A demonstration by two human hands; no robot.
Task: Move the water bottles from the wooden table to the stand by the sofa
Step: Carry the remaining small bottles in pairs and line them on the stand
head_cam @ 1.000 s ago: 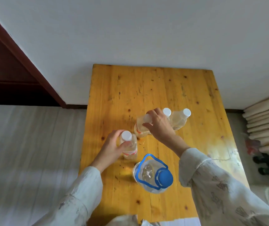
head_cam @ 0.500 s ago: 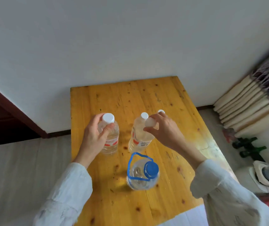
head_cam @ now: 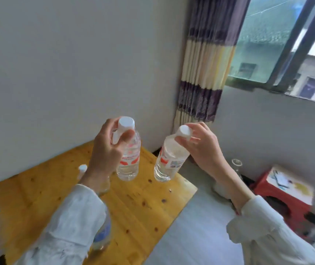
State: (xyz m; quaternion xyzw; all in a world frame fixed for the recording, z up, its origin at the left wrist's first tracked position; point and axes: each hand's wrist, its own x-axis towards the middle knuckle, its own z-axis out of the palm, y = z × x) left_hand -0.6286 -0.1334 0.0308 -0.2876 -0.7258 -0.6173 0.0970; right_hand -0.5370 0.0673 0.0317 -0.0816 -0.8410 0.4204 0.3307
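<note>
A: Clear plastic is what is seen in both hands. A small clear plastic water bottle with a white cap and red label point(head_cam: 129, 157) is held upright in the air by the left hand point(head_cam: 105, 150), whose thumb and fingers are curled round its neck just under the cap.

B: And on the other side?

A: A second clear plastic water bottle with a white cap and a red-and-white label point(head_cam: 170, 159) is pinched at the cap by the fingertips of the right hand point(head_cam: 204, 148). It is tilted, its base swung toward the first bottle. The two bottles are near each other but apart.

B: Where are they held relative to the table?

A: Both are lifted clear above the yellow knotty wooden table point(head_cam: 143, 203), near its right end.

B: What remains on the table?

A: Another white-capped clear bottle point(head_cam: 82, 169) is seen behind the left wrist, mostly hidden. A large clear bottle with blue parts point(head_cam: 102, 236) is partly covered by the white left sleeve point(head_cam: 70, 226).

B: And beyond the table?

A: A red plastic stool with papers on top point(head_cam: 286, 190) is seen on the floor at the right, below a window point(head_cam: 279, 39) beside a striped purple and cream curtain point(head_cam: 204, 60).
</note>
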